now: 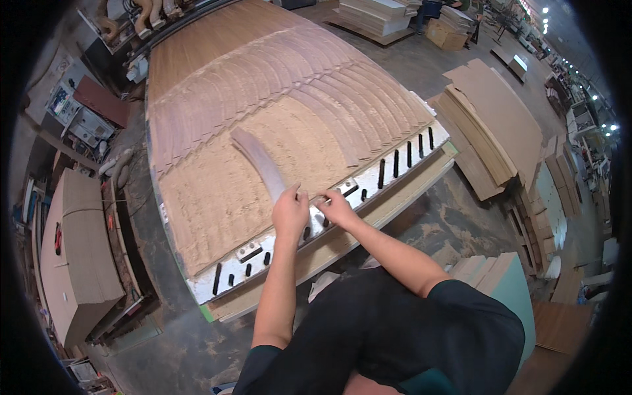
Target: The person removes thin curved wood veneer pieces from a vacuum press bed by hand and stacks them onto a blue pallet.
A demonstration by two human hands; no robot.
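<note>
1. The strip (260, 164), a long, curved, flat wooden piece, lies on the sawdust-covered bed (197, 197) of a big cutting table, just off the white slotted rail (368, 181) at the near edge.
2. Its long axis runs from the near end at the hands up and to the person's left, ending about mid-bed; it bows gently, the far end pointing away and leftward.
3. The left hand (290, 212) is closed on the strip's near end, thumb and fingers pinching it, so the whole strip lies ahead of and left of this grip.
4. The right hand (337, 207) sits just beside, touching the same end near the rail; its fingers are curled, but I cannot tell whether they pinch the strip or only rest on it.
5. The left hand is nearer along the strip; both are at 1 end.
6. Behind it, rows of cut strips (342, 99) lie fanned across the bed.
7. Stacked boards (487, 125) stand on the floor to the right.
</note>
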